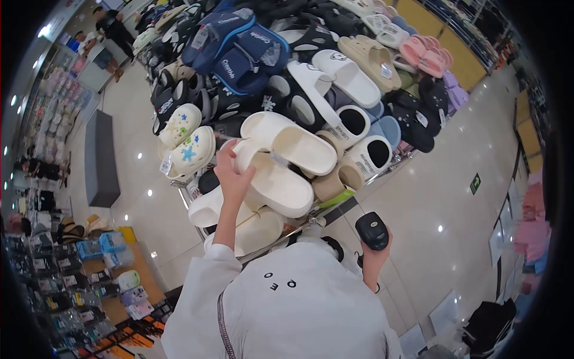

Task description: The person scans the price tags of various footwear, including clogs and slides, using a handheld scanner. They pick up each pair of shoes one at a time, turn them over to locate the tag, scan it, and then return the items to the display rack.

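My left hand (233, 176) is at the toe end of a cream slide sandal (281, 185), with its fingers closed on the edge. Just above lies another cream slide (293, 142). More white slides (257, 232) lie below, by the rim of the display bin. In my right hand (375, 254), held out beyond the bin's front edge, is a black handheld device (372, 231). Cream clogs with star charms (192, 152) sit left of my left hand. Beige and white slides (368, 157) with black insides lie to the right.
The metal bin rim (382, 173) runs along the heap. Navy slides (239, 51), pink slides (426, 54) and black clogs (412, 122) are piled farther back. A grey bench (101, 158) stands on the left. Two people are at the upper left; another is at the far left.
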